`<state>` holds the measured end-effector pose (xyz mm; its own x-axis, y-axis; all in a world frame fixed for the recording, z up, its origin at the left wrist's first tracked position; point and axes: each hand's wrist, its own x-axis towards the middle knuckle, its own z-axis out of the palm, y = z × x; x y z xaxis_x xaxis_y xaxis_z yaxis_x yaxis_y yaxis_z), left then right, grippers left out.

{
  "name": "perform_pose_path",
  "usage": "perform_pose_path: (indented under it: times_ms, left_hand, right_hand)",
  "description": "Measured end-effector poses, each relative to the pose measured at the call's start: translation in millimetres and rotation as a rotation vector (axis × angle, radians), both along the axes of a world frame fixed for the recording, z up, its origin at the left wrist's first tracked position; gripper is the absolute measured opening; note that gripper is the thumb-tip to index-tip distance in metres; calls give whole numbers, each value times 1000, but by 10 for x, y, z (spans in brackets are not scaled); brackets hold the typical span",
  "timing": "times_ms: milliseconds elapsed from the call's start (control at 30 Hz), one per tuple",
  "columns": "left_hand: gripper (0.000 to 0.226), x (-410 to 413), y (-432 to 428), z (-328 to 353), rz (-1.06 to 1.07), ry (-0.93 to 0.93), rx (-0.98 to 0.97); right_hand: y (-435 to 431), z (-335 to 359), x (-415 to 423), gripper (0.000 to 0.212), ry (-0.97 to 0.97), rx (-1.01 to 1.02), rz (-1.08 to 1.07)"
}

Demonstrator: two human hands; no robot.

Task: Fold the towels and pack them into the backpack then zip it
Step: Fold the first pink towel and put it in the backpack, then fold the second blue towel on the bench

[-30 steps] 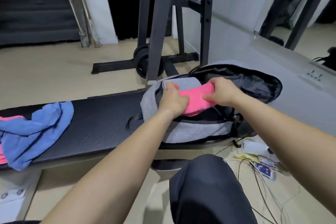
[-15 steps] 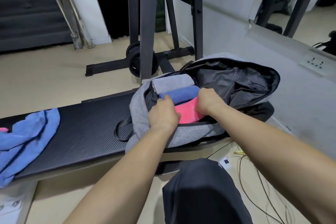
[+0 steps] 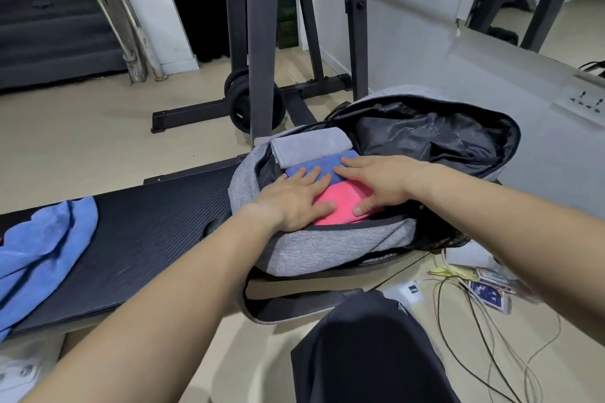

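A grey backpack [image 3: 337, 245] lies open on the right end of a black bench [image 3: 137, 232], its black-lined flap [image 3: 435, 134] thrown back. Inside it three folded towels sit side by side: grey [image 3: 311, 142] farthest, blue [image 3: 322, 164] in the middle, pink [image 3: 340, 204] nearest. My left hand [image 3: 294, 198] lies flat, fingers spread, across the pink and blue towels. My right hand [image 3: 379, 181] presses flat on the same two from the right. An unfolded blue towel [image 3: 42, 245] lies crumpled at the bench's left end.
A black weight rack [image 3: 262, 42] with plates [image 3: 252, 105] stands behind the bench. Cables [image 3: 474, 330], cards [image 3: 487, 293] and papers litter the floor at the right. My dark-clad knee [image 3: 370, 350] is below the backpack. A wall socket [image 3: 582, 101] is at the far right.
Both hands lowered the pink towel from above the opening into the backpack beside the blue one, then let go and flattened out on top of the towels.
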<state>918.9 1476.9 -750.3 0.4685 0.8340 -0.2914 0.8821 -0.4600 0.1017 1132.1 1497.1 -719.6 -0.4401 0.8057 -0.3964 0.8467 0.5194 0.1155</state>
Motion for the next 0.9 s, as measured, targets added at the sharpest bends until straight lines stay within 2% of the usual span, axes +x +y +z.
perform_pose_path:
  times_ms: [133, 267, 333, 467, 567, 633, 767, 900]
  left_hand:
    - [95, 3, 13, 11, -62, 107, -17]
    - [90, 13, 95, 17, -101, 228, 172]
    - [86, 6, 155, 37, -91, 260, 205]
    - [82, 0, 153, 7, -67, 239, 39]
    - [70, -48, 155, -30, -45, 167, -22]
    - [64, -75, 186, -63, -44, 135, -41]
    - [68, -66, 206, -141, -43, 153, -41]
    - [69, -59, 229, -43, -32, 117, -53]
  right_hand:
    - [35, -127, 5, 98, -37, -23, 42]
    - [83, -207, -13, 93, -80, 92, 68]
    - [105, -234, -42, 91, -80, 105, 59]
    - [126, -216, -46, 87, -37, -22, 1]
    - [137, -162, -29, 68, 59, -63, -70]
    - [108, -239, -50, 65, 10, -23, -61]
    - [68, -413, -80, 66, -72, -6, -63]
    - [78, -267, -157, 67, -155, 8, -56]
